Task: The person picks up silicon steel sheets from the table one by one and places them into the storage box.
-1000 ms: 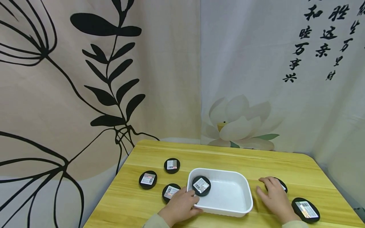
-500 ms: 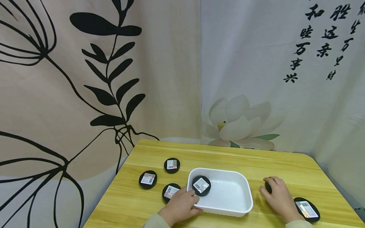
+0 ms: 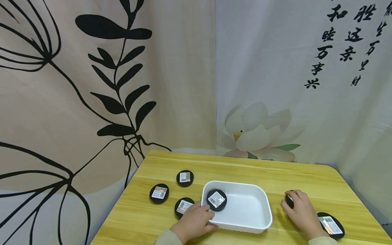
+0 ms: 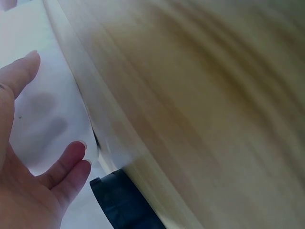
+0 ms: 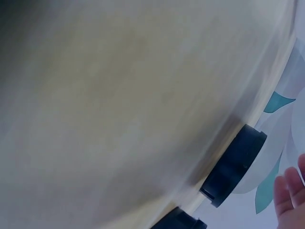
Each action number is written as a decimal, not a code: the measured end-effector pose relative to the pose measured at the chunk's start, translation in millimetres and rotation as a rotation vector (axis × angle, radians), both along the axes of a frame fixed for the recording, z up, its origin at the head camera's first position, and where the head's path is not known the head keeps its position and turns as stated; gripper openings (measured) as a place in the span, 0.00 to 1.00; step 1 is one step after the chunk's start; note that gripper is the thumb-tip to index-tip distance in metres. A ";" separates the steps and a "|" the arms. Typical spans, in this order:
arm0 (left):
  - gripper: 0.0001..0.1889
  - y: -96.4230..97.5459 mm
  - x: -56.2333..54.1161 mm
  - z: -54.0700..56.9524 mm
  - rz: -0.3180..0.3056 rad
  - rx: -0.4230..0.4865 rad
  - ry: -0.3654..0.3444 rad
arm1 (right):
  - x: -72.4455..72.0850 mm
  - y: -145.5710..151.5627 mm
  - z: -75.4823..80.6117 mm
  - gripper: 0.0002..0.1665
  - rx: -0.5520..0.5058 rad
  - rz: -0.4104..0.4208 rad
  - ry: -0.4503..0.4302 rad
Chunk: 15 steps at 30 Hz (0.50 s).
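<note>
My left hand [image 3: 196, 219] grips the near left corner of a white plastic tray [image 3: 245, 204]. In that tray, at its left end, lies a flat round black disc [image 3: 216, 199] with a barcode label. My right hand [image 3: 301, 212] holds another black disc [image 3: 289, 201], tilted on edge and mostly hidden by the fingers. Close to the right wrist, a larger-looking labelled disc [image 3: 330, 225] is on the table. In the right wrist view, a thick-rimmed black disc [image 5: 233, 167] appears near the right-hand fingertips [image 5: 290, 188]; which disc it is I cannot tell.
Left of the tray are three more labelled black discs: one at the back [image 3: 185, 178], a far-left disc [image 3: 159, 193] and a near disc [image 3: 183, 206] partly behind my left hand. The wooden table [image 3: 245, 166] ends at a printed curtain [image 3: 183, 85].
The disc under my right hand has gone from lying flat to tilted in the fingers. That hand has shifted slightly right. The left hand and tray stay put.
</note>
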<state>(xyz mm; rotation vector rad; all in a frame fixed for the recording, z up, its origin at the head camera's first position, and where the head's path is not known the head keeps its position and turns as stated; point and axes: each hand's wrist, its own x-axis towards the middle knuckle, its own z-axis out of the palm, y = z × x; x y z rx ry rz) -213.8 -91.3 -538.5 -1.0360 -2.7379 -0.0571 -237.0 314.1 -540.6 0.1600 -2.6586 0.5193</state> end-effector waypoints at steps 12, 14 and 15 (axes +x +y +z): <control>0.21 0.9 3.7 6.1 -0.001 -0.006 0.018 | 1.2 5.9 -0.2 0.22 0.006 -0.056 -0.023; 0.21 0.9 4.1 6.9 0.000 -0.010 0.021 | 1.1 7.0 0.2 0.23 0.003 -0.068 -0.040; 0.21 0.9 4.2 7.1 0.001 -0.010 0.020 | 1.0 7.6 0.3 0.24 0.003 -0.074 -0.050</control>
